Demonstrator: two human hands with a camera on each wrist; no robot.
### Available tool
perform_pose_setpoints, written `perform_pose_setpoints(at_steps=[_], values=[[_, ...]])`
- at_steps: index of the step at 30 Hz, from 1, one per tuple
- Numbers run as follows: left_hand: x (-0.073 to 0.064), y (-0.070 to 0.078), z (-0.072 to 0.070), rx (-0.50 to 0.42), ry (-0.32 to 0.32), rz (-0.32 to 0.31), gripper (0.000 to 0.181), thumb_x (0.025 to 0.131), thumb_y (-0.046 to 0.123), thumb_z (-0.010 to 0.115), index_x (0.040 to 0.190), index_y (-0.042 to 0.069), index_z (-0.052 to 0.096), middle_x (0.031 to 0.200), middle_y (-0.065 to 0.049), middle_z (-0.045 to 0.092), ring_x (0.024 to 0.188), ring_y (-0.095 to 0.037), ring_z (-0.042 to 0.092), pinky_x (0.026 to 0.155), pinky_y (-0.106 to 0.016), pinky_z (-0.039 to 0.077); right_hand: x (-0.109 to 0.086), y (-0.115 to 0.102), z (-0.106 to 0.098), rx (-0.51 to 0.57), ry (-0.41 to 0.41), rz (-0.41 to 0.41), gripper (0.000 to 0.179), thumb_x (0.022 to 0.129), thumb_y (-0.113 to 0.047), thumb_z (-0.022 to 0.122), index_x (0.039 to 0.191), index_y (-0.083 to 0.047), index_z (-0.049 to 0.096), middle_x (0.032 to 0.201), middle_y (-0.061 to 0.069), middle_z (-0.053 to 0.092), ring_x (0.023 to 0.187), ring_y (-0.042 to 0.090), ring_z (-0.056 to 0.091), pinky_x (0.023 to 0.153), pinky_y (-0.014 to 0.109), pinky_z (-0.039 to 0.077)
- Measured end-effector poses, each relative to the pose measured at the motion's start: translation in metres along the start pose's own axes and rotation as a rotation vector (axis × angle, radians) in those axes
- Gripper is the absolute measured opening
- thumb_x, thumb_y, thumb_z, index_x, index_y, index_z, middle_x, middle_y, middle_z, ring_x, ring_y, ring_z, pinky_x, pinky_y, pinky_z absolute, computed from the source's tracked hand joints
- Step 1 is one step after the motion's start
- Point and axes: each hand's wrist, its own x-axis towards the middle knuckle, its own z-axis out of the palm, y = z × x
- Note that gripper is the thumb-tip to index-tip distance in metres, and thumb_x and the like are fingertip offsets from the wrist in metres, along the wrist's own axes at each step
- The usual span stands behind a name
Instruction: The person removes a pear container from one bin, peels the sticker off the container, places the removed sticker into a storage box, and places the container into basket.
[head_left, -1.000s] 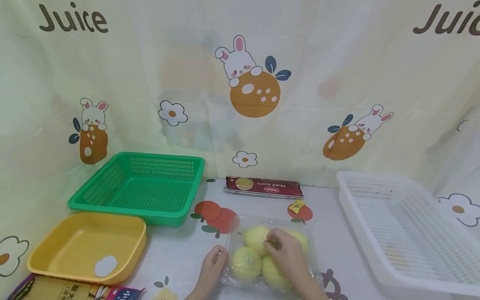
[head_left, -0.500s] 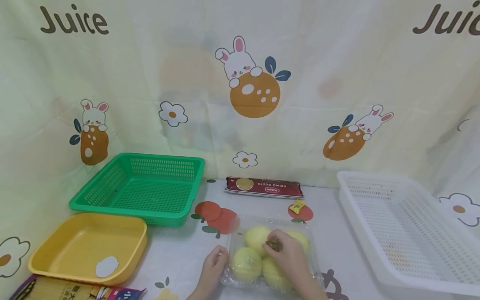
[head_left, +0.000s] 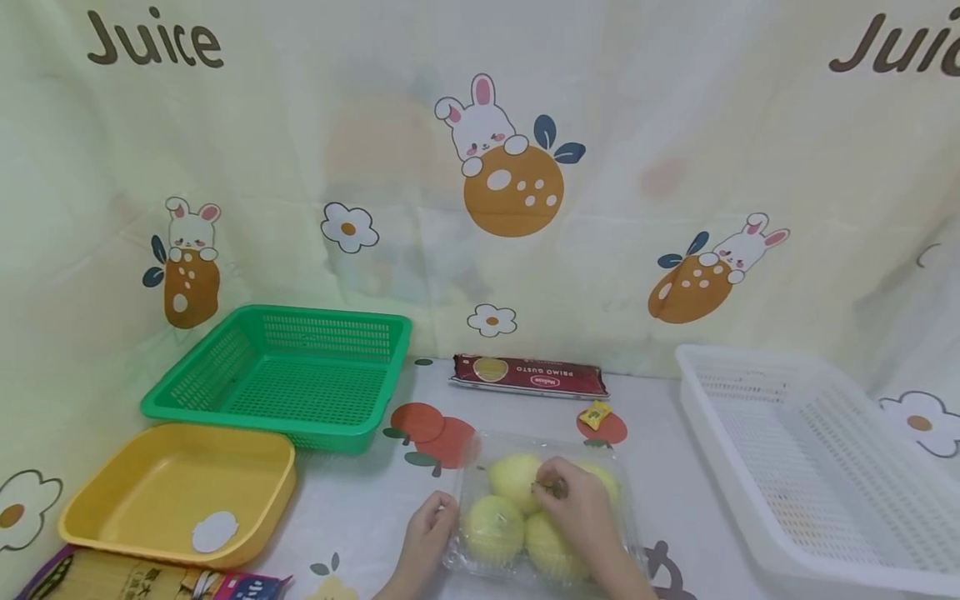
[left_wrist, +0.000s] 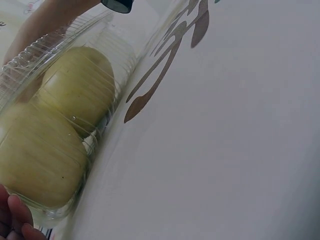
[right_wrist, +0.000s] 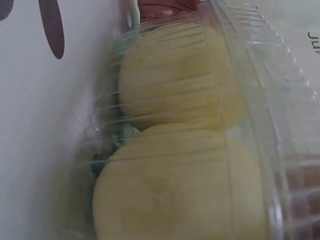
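Observation:
A clear plastic fruit box [head_left: 480,442] holds several yellow-green, pear-like round fruits [head_left: 493,530]. Over the lid, my right hand [head_left: 581,504] pinches a small brown-and-gold thing [head_left: 556,487] between thumb and fingers; its kind is too small to tell. My left hand [head_left: 427,533] rests against the box's left side, fingers loosely bent. In the left wrist view, its fingertips [left_wrist: 20,212] show by the box's corner. The right wrist view looks through the ribbed box wall at two fruits [right_wrist: 175,75]; the right hand's fingers are hidden there.
Left stand a green basket [head_left: 375,417] and a yellow tray [head_left: 270,492] with a white round label. A noodle pack [head_left: 127,579] lies in front. Behind the box are a dark red pasta pack [head_left: 532,377] and a yellow wrapped candy [head_left: 597,414]. A white basket [head_left: 720,454] stands right.
The small thing between my right fingertips has turned slightly. Both hands stay in place at the box, and the head view has shifted a little.

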Motion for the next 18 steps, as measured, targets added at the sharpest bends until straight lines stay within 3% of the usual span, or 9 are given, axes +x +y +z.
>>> perform_pose_setpoints(at_steps=[8,13,18], values=[[0.002,-0.005,0.002,0.008,-0.004,0.002,0.011,0.092,0.009,0.044,0.086,0.001,0.049,0.055,0.001,0.041,0.052,-0.009,0.044,0.05,-0.021,0.037,-0.001,-0.001,-0.005,0.068,-0.015,0.061,0.02,0.068,-0.005,0.074,0.074,-0.014,0.058,0.074,-0.006,0.061,0.067,0.009,0.054,0.063,0.028,0.046],[0.007,-0.02,0.002,0.028,0.011,0.034,0.012,0.092,0.01,0.045,0.085,0.002,0.051,0.054,0.002,0.041,0.051,-0.009,0.043,0.05,-0.021,0.037,0.0,-0.002,-0.006,0.104,-0.045,0.119,0.019,0.069,-0.004,0.073,0.076,-0.013,0.058,0.077,-0.005,0.061,0.075,0.013,0.057,0.069,0.031,0.047],[0.006,-0.025,0.001,0.044,0.04,0.081,0.014,0.092,0.011,0.047,0.085,0.0,0.051,0.052,0.004,0.041,0.049,-0.007,0.043,0.049,-0.021,0.038,0.0,-0.004,-0.006,0.124,-0.063,0.132,0.018,0.07,-0.006,0.074,0.077,-0.012,0.059,0.078,-0.004,0.062,0.078,0.014,0.058,0.071,0.033,0.047]])
